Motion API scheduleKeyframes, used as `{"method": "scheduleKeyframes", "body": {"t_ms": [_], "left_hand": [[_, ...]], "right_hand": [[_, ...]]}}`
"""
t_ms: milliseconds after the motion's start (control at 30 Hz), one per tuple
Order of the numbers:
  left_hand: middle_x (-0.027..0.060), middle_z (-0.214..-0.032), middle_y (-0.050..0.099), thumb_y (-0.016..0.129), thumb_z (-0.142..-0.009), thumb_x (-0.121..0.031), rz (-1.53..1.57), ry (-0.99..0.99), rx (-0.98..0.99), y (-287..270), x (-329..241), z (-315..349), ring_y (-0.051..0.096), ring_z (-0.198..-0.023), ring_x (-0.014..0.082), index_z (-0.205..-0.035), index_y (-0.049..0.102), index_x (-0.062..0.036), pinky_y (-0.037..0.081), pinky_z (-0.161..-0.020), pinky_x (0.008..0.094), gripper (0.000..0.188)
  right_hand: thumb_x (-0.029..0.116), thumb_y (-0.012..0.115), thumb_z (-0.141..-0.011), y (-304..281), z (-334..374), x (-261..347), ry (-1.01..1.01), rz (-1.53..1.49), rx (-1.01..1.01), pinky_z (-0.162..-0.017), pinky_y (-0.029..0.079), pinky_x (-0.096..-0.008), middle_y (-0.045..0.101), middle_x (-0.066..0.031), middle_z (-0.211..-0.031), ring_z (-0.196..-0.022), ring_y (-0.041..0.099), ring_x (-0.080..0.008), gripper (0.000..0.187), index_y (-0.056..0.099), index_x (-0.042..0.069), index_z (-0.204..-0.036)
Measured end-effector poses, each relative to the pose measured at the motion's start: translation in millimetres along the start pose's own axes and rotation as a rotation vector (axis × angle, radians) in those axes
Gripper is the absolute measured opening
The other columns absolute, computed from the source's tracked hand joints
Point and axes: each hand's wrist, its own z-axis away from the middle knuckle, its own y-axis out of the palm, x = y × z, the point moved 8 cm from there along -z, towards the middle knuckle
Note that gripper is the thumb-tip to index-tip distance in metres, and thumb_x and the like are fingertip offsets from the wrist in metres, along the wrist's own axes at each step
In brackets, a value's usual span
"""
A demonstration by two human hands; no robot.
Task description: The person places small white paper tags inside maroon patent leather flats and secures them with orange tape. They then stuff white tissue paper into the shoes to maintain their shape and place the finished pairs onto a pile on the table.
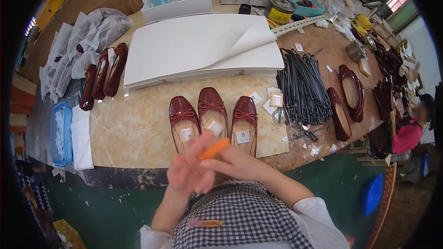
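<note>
Three dark red ballet flats with bows lie side by side at the table's front: a left one point(183, 114), a middle one point(211, 103) and a right one point(244, 113). Small tags point(242, 135) rest in them. My left hand point(190, 168) is over the heels of the left pair of flats, its fingers apart and slightly blurred. Crossing beside it, my right hand point(237, 162) has its fingers closed around a short orange stick-like thing point(214, 149), whose kind I cannot make out. The heels of the flats are partly hidden behind my hands.
A stack of white paper sheets point(184, 48) lies behind the flats. Black hooked strips point(305, 87) are heaped to the right, near more red flats point(340, 115). At left are wrapped shoes point(83, 41) and a blue basket point(62, 133). Another person point(406, 133) is at far right.
</note>
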Motion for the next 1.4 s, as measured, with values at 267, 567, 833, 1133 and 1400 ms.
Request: {"method": "scheduleKeyframes", "body": {"t_ms": [267, 567, 833, 1133, 1400], "left_hand": [[0.0144, -0.100, 0.071, 0.063, -0.089, -0.019, -1.794, 0.008, -0.905, -63.9, -82.6, 65.5, 0.067, -0.075, 0.0142, -0.135, 0.049, 0.0020, 0.052, -0.071, 0.0284, 0.053], [0.0179, -0.098, 0.069, 0.069, -0.084, -0.024, -2.153, -0.153, -1.041, -34.8, -111.2, 22.7, 0.069, -0.081, 0.0251, -0.116, 0.066, -0.0011, 0.052, -0.074, 0.0310, 0.040], [0.0199, -0.150, 0.034, 0.056, -0.091, -0.048, -2.809, 0.293, -0.584, -23.8, -155.1, -163.2, 0.017, -0.143, 0.0430, -0.145, 0.042, -0.0232, 0.018, -0.109, 0.0655, 0.061], [0.0213, -0.128, 0.053, 0.050, -0.093, -0.040, -2.723, 0.139, -0.763, -130.2, -170.6, -230.4, 0.036, -0.133, 0.0366, -0.141, 0.045, -0.0143, 0.030, -0.101, 0.0606, 0.054], [0.0189, -0.105, 0.063, 0.066, -0.076, -0.022, -2.068, -0.168, 0.286, 62.8, 25.2, -118.3, 0.055, -0.111, 0.0345, -0.087, 0.064, -0.0066, 0.040, -0.098, 0.0464, 0.019]], "right_hand": [[0.023, 0.059, -0.092, -87.5, 99.8, -80.1, 0.496, 0.376, -0.626, -0.080, 0.049, -0.0394, 0.061, -0.0202, -0.109, -0.093, 0.062, -0.0341, 0.053, 0.044, -0.003, -0.136], [0.023, 0.051, -0.095, -145.8, 32.5, -77.9, 0.107, 0.875, -0.608, -0.096, 0.043, -0.0452, 0.066, -0.0180, -0.109, -0.109, 0.056, -0.0376, 0.038, 0.055, 0.004, -0.128], [0.018, 0.056, -0.092, -141.0, 51.1, -51.3, 0.052, 1.057, -0.732, -0.110, 0.029, -0.0484, 0.061, -0.0177, -0.122, -0.129, 0.044, -0.0372, 0.051, 0.045, 0.000, -0.137], [0.008, 0.063, -0.087, -77.8, 78.7, -65.1, 0.147, 0.628, -0.568, -0.106, 0.038, -0.0390, 0.046, -0.0226, -0.140, -0.129, 0.046, -0.0337, 0.056, 0.044, 0.003, -0.140], [0.016, 0.064, -0.088, -101.8, 67.4, -60.2, 0.056, -1.172, -0.729, -0.108, 0.038, -0.0384, 0.041, -0.0151, -0.146, -0.134, 0.041, -0.0261, 0.065, 0.036, 0.003, -0.145]]}}
